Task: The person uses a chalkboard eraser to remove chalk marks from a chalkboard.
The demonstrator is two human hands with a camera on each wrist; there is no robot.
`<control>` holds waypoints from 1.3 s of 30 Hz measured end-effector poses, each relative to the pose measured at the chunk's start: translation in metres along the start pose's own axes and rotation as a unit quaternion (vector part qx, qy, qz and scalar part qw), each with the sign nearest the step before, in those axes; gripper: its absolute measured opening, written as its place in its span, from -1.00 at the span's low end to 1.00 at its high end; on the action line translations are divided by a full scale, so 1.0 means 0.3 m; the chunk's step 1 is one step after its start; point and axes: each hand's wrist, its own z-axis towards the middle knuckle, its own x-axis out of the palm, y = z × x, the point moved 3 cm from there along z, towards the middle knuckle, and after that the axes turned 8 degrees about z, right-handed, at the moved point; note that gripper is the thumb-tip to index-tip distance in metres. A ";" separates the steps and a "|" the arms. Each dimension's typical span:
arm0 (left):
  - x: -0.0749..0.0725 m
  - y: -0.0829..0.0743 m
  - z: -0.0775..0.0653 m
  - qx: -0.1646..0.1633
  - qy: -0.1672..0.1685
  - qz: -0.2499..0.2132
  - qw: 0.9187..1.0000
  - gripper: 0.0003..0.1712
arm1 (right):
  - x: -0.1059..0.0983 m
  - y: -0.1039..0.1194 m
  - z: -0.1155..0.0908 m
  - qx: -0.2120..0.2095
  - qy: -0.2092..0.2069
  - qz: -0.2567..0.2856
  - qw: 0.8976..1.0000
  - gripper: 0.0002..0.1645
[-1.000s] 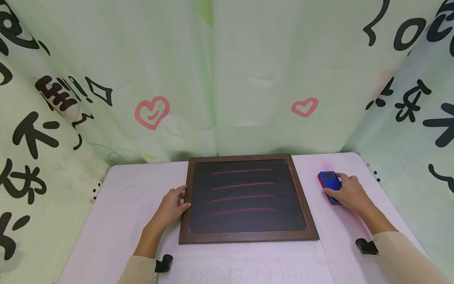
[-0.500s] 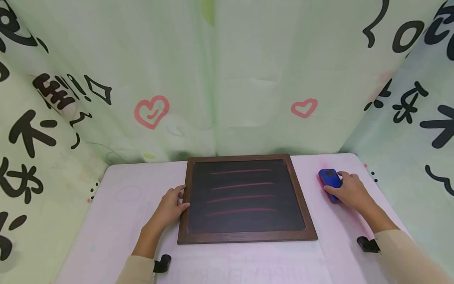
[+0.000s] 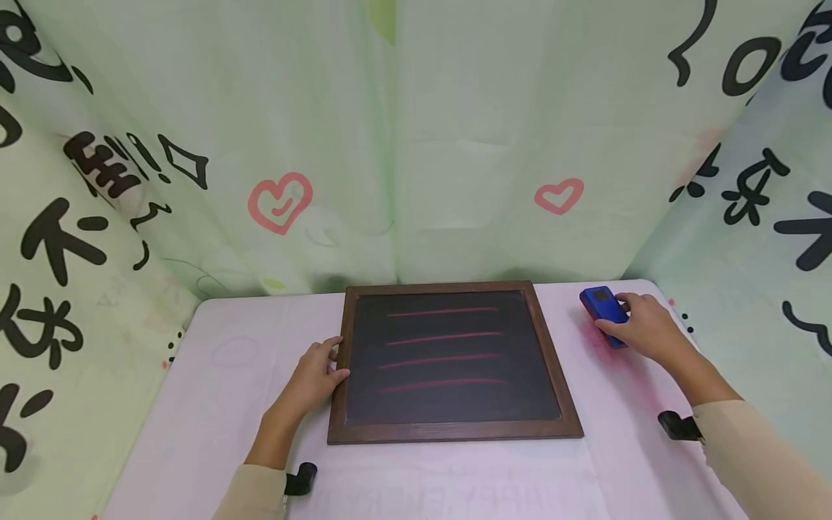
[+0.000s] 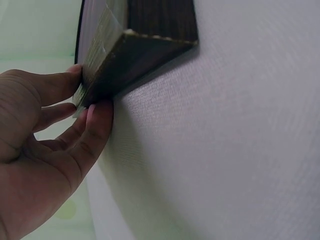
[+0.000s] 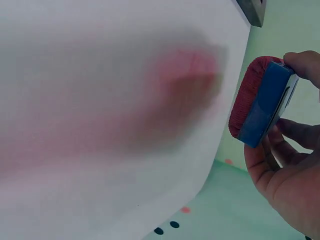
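A small blackboard [image 3: 455, 432] with a brown wooden frame lies on the table, several pink chalk lines [image 3: 444, 336] drawn across it. My left hand [image 3: 310, 379] grips its left edge; in the left wrist view the thumb [image 4: 60, 86] is on the frame and the fingertips are at its lower edge. To the right of the board, my right hand [image 3: 646, 328] holds a blackboard eraser [image 3: 601, 307] between thumb and fingers. The right wrist view shows the eraser's blue back and red felt pad [image 5: 246, 97], raised off the table and tilted.
The white-covered table [image 3: 195, 404] carries a pink chalk smudge [image 5: 185, 65] under the eraser. A pale green curtain [image 3: 468, 144] with hearts and black lettering stands behind and on both sides.
My right hand has lifted the eraser up off the cloth, slightly toward the back, baring the pink smudge under it. The left hand and the blackboard have stayed in place.
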 end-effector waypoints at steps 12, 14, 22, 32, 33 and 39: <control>-0.007 -0.012 -0.005 -0.001 0.009 0.006 1.000 -0.25 | 0.021 0.096 0.046 -0.071 0.024 -0.003 0.997 -0.08; -0.009 -0.010 -0.005 -0.001 0.009 0.007 1.000 -0.26 | 0.031 0.117 0.056 -0.086 0.029 -0.005 0.996 -0.08; -0.010 -0.014 -0.002 0.004 0.005 0.010 1.000 -0.26 | 0.069 0.180 0.095 -0.147 0.038 -0.019 0.988 -0.19; -0.004 -0.004 -0.001 0.006 0.005 0.010 1.000 -0.25 | 0.114 0.252 0.145 -0.182 0.060 -0.051 0.980 -0.27; -0.004 -0.004 0.000 0.007 0.005 0.010 1.000 -0.25 | 0.118 0.256 0.151 -0.182 0.064 -0.054 0.980 -0.27; -0.002 -0.002 0.005 0.008 0.000 0.007 1.000 -0.25 | 0.140 0.281 0.180 -0.194 0.080 -0.067 0.975 -0.32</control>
